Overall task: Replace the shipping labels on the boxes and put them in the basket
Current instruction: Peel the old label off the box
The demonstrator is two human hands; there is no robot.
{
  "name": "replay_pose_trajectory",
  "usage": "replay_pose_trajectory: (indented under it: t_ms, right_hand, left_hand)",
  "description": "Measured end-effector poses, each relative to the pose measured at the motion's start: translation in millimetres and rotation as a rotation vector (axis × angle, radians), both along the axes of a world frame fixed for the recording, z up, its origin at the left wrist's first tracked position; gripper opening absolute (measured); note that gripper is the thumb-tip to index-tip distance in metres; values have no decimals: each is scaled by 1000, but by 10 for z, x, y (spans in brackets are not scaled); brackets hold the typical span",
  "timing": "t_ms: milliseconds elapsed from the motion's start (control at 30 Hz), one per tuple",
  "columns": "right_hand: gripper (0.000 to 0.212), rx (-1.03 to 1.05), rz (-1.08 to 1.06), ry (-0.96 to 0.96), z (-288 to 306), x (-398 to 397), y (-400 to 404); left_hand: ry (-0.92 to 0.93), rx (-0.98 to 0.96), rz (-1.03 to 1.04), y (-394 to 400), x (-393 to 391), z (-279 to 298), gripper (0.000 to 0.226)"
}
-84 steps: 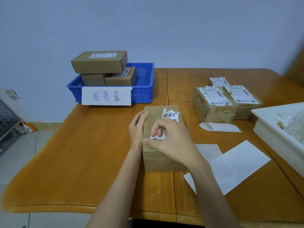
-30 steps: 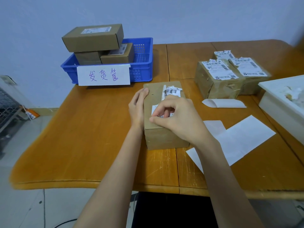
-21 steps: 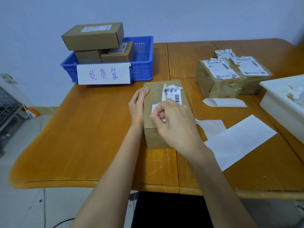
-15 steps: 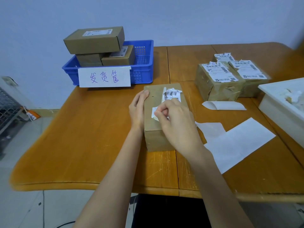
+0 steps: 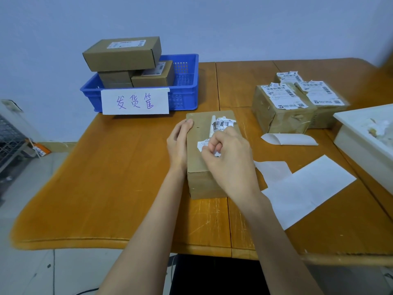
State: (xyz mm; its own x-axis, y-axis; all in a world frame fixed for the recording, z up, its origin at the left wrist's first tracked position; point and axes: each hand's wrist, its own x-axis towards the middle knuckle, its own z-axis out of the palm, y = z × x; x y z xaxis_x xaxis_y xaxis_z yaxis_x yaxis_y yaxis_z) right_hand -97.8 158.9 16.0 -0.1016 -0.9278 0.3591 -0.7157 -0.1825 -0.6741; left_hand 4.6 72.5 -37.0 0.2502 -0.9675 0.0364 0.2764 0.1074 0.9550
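Wooden table [image 5: 119, 188]: box [image 5: 200, 167] between hands, label [image 5: 222, 124] apparently half-peeled.

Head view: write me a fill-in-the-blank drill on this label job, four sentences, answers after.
1. The basket is coloured ____.
2. The left hand steadies the box on its ____ side.
3. The right hand pinches the torn ____.
4. Boxes visible in the basket: ____.

Answers: blue; left; label; three

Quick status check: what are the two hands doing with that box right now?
Left hand flat against box side, steadying. Right hand pinching torn old label, partly peeled. Basket behind box, nothing blocking.
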Motion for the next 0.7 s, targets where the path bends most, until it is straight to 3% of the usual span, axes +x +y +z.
replay_pose_trajectory:
  t_ms: [100,300,467,700]
  right_hand:
    - [16,-22,12,-117,22,9,18]
    - [18,88,17,-87,114,39,59]
    - [14,26,-78,171,55,99,-20]
    - [21,-21,-103,-28,-10,38,-42]
  left_hand:
    - [-16,-26,10,-22,3,-36,13]
    - [-84,-26,36,-29,1,-43,13]
    - [-97,-36,31,-43,17,-68,16]
    - [-42,-9,21,-36,12,-56,17]
